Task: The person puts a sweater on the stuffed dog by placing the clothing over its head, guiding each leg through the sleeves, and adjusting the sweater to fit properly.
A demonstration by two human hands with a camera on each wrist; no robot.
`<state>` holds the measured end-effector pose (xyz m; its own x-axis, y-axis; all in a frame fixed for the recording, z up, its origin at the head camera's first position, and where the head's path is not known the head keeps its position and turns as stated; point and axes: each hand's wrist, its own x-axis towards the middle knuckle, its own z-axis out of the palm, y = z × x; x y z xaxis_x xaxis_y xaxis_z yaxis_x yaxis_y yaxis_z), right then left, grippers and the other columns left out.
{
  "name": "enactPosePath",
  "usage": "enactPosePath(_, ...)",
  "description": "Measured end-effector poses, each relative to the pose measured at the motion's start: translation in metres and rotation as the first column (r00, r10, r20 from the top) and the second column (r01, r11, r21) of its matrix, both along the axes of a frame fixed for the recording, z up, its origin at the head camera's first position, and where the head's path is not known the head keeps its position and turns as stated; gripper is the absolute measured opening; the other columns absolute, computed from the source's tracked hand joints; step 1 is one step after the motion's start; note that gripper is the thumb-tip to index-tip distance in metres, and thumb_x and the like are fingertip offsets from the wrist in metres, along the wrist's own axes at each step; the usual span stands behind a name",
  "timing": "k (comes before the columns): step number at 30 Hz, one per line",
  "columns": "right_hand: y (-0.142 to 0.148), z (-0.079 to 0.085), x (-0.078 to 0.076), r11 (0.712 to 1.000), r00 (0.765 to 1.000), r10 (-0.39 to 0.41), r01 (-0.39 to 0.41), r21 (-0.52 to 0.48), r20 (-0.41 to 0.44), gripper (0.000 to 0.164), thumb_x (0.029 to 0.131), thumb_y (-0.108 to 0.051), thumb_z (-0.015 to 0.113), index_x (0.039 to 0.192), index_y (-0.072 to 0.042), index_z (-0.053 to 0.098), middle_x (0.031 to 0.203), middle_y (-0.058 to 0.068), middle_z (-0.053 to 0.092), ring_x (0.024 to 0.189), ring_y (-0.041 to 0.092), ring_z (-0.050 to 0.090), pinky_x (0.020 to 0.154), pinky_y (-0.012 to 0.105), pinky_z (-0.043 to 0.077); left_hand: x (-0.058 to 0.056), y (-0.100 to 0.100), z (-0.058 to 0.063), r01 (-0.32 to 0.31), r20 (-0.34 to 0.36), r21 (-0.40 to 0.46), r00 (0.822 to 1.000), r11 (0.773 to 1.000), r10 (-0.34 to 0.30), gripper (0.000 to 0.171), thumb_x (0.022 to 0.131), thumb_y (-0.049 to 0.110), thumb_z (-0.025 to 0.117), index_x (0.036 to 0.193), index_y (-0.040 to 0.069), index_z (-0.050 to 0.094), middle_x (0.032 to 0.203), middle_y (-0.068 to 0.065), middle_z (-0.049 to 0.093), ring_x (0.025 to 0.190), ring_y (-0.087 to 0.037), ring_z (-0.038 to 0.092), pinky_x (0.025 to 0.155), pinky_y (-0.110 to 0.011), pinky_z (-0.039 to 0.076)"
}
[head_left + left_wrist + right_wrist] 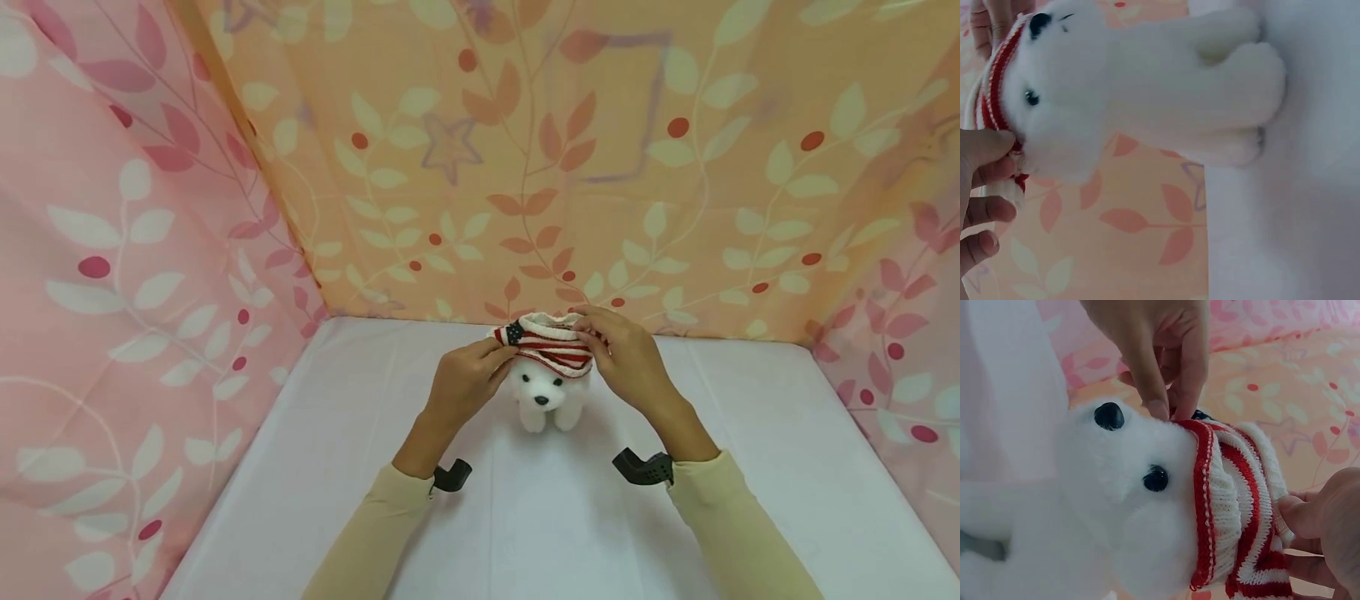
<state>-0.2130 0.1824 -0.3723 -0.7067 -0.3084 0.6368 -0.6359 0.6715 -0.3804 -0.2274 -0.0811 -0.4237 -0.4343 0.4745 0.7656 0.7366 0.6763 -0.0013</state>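
Observation:
A white plush dog (pixel 542 385) stands upright on the white table, facing me. Around the top of its head sits a knitted garment (pixel 1241 506) with red and cream stripes and a dark blue patch; its exact kind I cannot tell. My left hand (pixel 467 379) pinches the garment's lower red edge at the side of the head, thumb against finger. On the other side, my right hand (pixel 628 354) pinches the upper cream rim (pixel 1272 465). The dog's eyes and nose show below the red edge; its ears are hidden.
The white table surface (pixel 375 400) spreads around the dog. Behind it stands an orange leaf-patterned cloth wall (pixel 450 200), with pink cloth walls at left (pixel 135 350) and right (pixel 892 333). Each wrist wears a black camera mount, left (pixel 453 476) and right (pixel 643 467).

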Motion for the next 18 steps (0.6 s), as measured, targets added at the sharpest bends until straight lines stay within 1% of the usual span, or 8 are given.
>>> enactPosePath(5, -0.001, -0.001, 0.001, 1.0, 1.0, 0.001, -0.001, -0.002, 0.014, 0.009, 0.094, -0.003, 0.071, 0.102, -0.006, 0.073, 0.131, 0.014, 0.066, 0.072, 0.015, 0.056, 0.062, 0.032, 0.045, -0.001, 0.003, -0.006, -0.059, -0.015, -0.004, 0.998, 0.998, 0.059, 0.014, 0.091, 0.018, 0.079, 0.104, 0.013, 0.08, 0.098, 0.0, 0.075, 0.083, -0.014, 0.073, 0.069, -0.026, 0.058)
enactPosePath(8, -0.002, -0.003, 0.002, 1.0, 1.0, -0.001, 0.002, -0.007, 0.016, 0.02, 0.095, -0.006, 0.07, 0.115, -0.006, 0.072, 0.131, 0.013, 0.066, 0.074, 0.015, 0.056, 0.062, 0.032, 0.045, 0.0, 0.001, -0.009, -0.05, -0.025, -0.006, 0.998, 0.999, 0.05, 0.012, 0.09, 0.018, 0.079, 0.101, 0.012, 0.078, 0.098, 0.0, 0.076, 0.078, -0.013, 0.074, 0.063, -0.025, 0.056)
enactPosePath(10, -0.002, -0.006, 0.003, 0.999, 1.0, -0.022, 0.022, -0.029, -0.02, 0.031, 0.096, -0.009, 0.07, 0.127, -0.006, 0.069, 0.135, 0.013, 0.064, 0.084, 0.019, 0.061, 0.07, 0.035, 0.048, 0.001, -0.001, -0.011, -0.027, -0.031, -0.004, 0.999, 1.0, 0.027, 0.013, 0.09, 0.017, 0.08, 0.101, 0.012, 0.077, 0.099, -0.001, 0.077, 0.076, -0.013, 0.074, 0.059, -0.025, 0.055)
enactPosePath(12, -0.001, -0.012, 0.005, 0.994, 0.989, -0.076, 0.066, -0.083, -0.126, 0.035, 0.096, -0.009, 0.069, 0.131, -0.004, 0.067, 0.135, 0.014, 0.064, 0.097, 0.026, 0.065, 0.083, 0.041, 0.051, 0.002, -0.002, -0.013, 0.001, -0.031, 0.003, 1.0, 1.0, -0.001, 0.012, 0.09, 0.016, 0.079, 0.1, 0.012, 0.076, 0.098, 0.0, 0.077, 0.073, -0.012, 0.073, 0.057, -0.024, 0.054)
enactPosePath(14, -0.001, -0.022, 0.008, 0.978, 0.95, -0.164, 0.122, -0.168, -0.265, 0.028, 0.094, -0.007, 0.068, 0.122, -0.001, 0.07, 0.125, 0.015, 0.069, 0.098, 0.03, 0.066, 0.085, 0.044, 0.052, 0.003, -0.002, -0.015, 0.028, -0.025, 0.017, 0.999, 0.999, -0.028, 0.012, 0.09, 0.015, 0.079, 0.1, 0.012, 0.076, 0.097, 0.0, 0.077, 0.072, -0.011, 0.072, 0.056, -0.023, 0.053)
enactPosePath(16, -0.001, -0.035, 0.013, 0.949, 0.911, -0.255, 0.171, -0.266, -0.325, 0.013, 0.092, -0.005, 0.068, 0.102, 0.002, 0.074, 0.096, 0.012, 0.074, 0.087, 0.028, 0.069, 0.08, 0.041, 0.054, 0.003, -0.002, -0.017, 0.047, -0.013, 0.03, 0.999, 0.998, -0.047, 0.013, 0.089, 0.014, 0.08, 0.101, 0.012, 0.076, 0.096, 0.001, 0.076, 0.07, -0.009, 0.071, 0.055, -0.021, 0.051)
enactPosePath(17, -0.001, -0.041, 0.016, 0.931, 0.911, -0.283, 0.185, -0.314, -0.301, 0.01, 0.093, -0.005, 0.067, 0.089, 0.001, 0.074, 0.081, 0.01, 0.072, 0.072, 0.025, 0.067, 0.067, 0.035, 0.053, 0.003, -0.002, -0.018, 0.052, -0.01, 0.037, 0.999, 0.998, -0.051, 0.014, 0.088, 0.013, 0.081, 0.101, 0.012, 0.076, 0.096, 0.001, 0.076, 0.07, -0.009, 0.07, 0.055, -0.021, 0.051)
enactPosePath(18, -0.001, -0.047, 0.019, 0.915, 0.926, -0.291, 0.196, -0.352, -0.242, 0.016, 0.094, -0.006, 0.067, 0.08, -0.002, 0.073, 0.068, 0.006, 0.067, 0.059, 0.021, 0.061, 0.055, 0.031, 0.048, 0.004, -0.003, -0.019, 0.055, -0.005, 0.045, 0.998, 0.997, -0.055, 0.016, 0.086, 0.012, 0.082, 0.101, 0.012, 0.076, 0.096, 0.001, 0.076, 0.069, -0.009, 0.07, 0.055, -0.021, 0.05)
